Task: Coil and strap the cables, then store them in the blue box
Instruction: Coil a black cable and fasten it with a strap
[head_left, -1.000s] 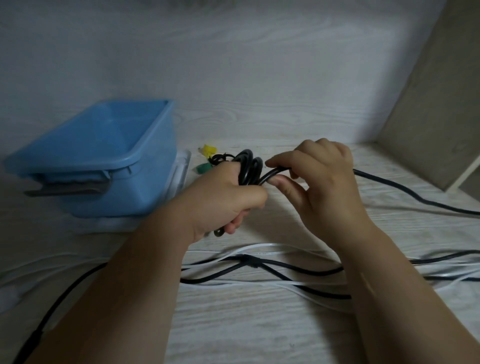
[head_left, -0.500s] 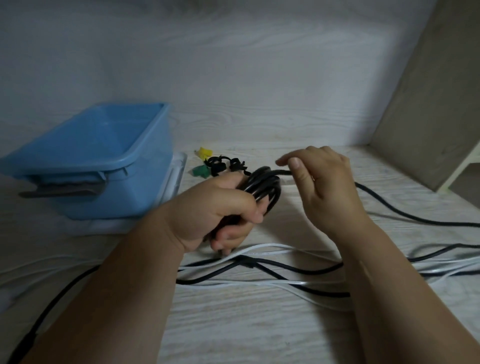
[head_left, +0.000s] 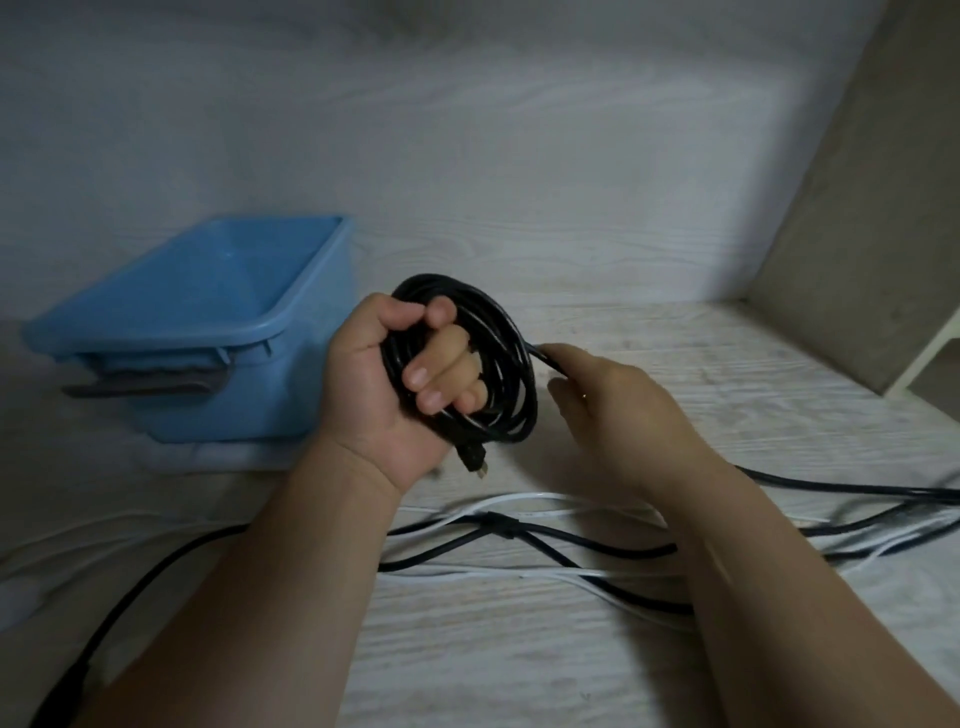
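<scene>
The left hand (head_left: 374, 384) is clamping curled fingers through the black cable coil (head_left: 517, 395), raised over the tabletop (head_left: 675, 353), with the blue box (head_left: 156, 340) at the coil's 9 o'clock. The right hand (head_left: 623, 410) is pinching the cable's free run at the coil's 3 o'clock. Judgement: further loops should be matching those held, fed untwisted, under a firm left grip.

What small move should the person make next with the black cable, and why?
Probably wind another loop onto the black coil: the left hand grips it, the right hand pinches the strand leaving it, and uncoiled black cable trails rightward over the table.
</scene>
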